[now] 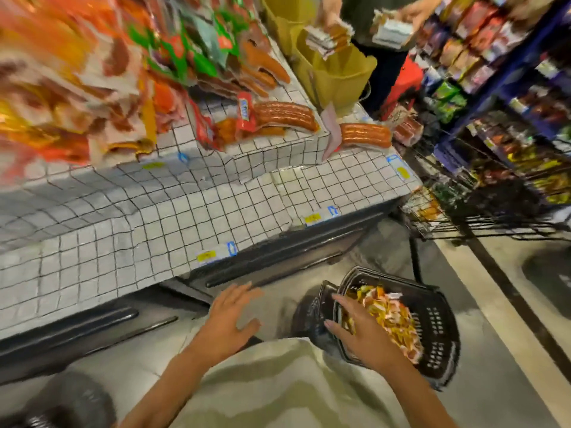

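A black plastic basket (438, 329) stands on the floor at the lower right, filled with orange and yellow packets (392, 316). My right hand (355, 332) reaches over the basket's near rim with fingers spread, holding nothing. My left hand (231, 316) hovers open over the floor to the left of the basket, fingers straight. Above them a white grid-patterned display shelf (154, 211) carries packaged sausages (284, 114) and blurred orange and red packs (77, 72).
Another person (380, 29) stands at the far end holding packets over a yellow bag (336, 75). A wire shopping cart (482, 208) and stocked shelves (506, 57) line the right side. Grey floor (482, 304) runs between shelf and cart.
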